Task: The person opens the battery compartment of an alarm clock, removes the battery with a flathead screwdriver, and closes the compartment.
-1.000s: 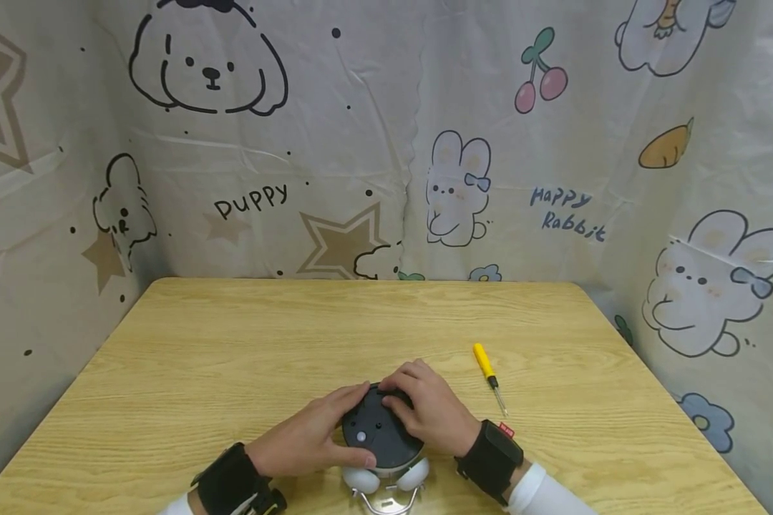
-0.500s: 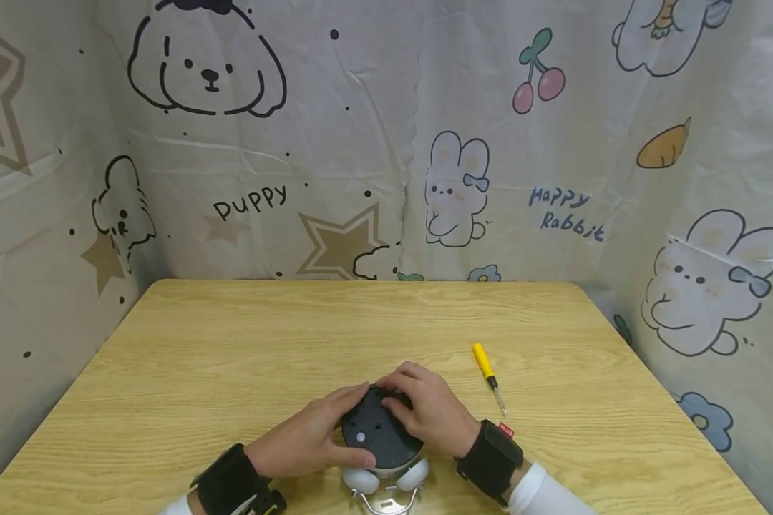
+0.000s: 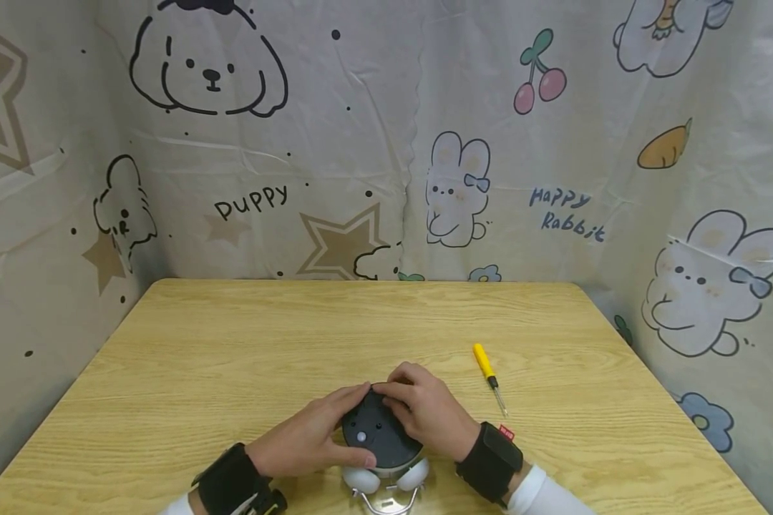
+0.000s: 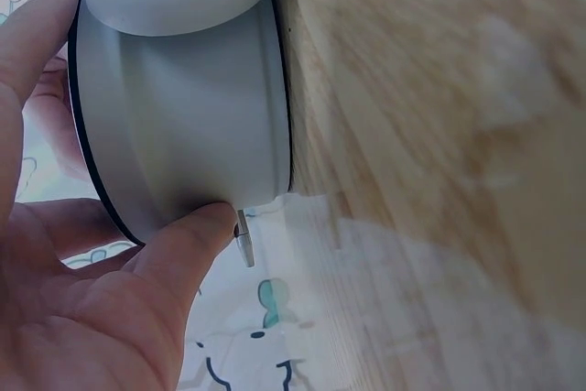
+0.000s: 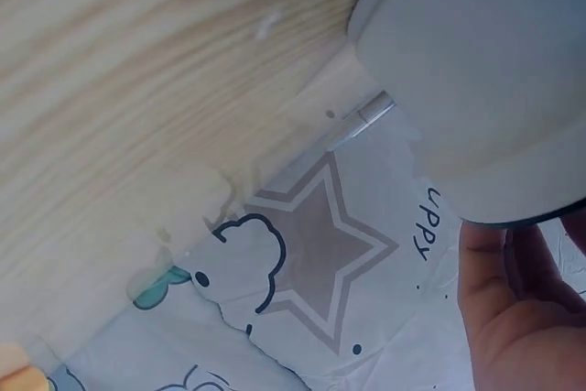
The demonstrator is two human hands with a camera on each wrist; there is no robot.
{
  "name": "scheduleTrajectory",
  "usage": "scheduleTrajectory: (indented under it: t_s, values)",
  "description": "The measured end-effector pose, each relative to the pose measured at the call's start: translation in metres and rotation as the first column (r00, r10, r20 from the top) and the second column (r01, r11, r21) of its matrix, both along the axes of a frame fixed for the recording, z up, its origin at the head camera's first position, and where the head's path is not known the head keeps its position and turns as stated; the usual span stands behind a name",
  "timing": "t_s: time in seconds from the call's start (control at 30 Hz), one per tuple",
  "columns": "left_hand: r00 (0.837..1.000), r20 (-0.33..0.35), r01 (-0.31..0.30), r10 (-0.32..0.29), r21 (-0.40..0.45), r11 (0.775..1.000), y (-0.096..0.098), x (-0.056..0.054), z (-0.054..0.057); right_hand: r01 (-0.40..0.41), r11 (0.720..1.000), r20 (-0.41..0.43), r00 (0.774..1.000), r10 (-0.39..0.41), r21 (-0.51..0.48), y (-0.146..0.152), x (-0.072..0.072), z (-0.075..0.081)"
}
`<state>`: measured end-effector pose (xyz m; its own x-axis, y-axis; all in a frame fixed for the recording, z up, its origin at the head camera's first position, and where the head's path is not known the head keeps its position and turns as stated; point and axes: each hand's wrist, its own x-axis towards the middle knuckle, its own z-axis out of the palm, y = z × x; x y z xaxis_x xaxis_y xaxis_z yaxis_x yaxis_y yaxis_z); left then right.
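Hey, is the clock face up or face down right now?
Face down: in the head view, the clock has its knobbed black back uppermost.

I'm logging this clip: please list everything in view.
Table: 1, wood-toned, low in view
Twin-bell clock: 1, white and dark grey, on the table
Bells: 2, white, on the clock's near edge
Handle: 1, silver, beside the bells
Knob: 1, white, atop the clock
Metal leg: at least 1, silver, at the clock's rim
Screwdriver: 1, yellow and black, right of the clock
Printed cloth: count unclear, pale, around the table
Sleeves: 2, white, bottom edge
Wristbands: 2, black, beside the sleeves
Tag: 1, red, on the right wristband
Left hand: 1, bare, gripping the clock's left side
Right hand: 1, bare, touching the clock's upper side
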<state>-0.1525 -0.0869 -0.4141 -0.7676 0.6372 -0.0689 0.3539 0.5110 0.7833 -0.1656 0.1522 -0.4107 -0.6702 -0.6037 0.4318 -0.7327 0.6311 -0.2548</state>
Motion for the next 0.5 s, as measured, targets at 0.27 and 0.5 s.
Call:
scheduleTrajectory:
  t_s: [0.27,0.5]
  values:
    - [1.000,-0.005,-0.008,0.008,-0.002,1.000,-0.0004,-0.0002,0.0004,0.003,0.999,-0.130,0.992,0.003,0.047,-0.0012,0.0020,0.0001]
    - [1.000,0.008,-0.002,0.002,0.016,1.000,0.0006,-0.0004,-0.0007,0.014,0.999,-0.102,0.995,-0.010,0.045,-0.0024,0.0049,0.0013]
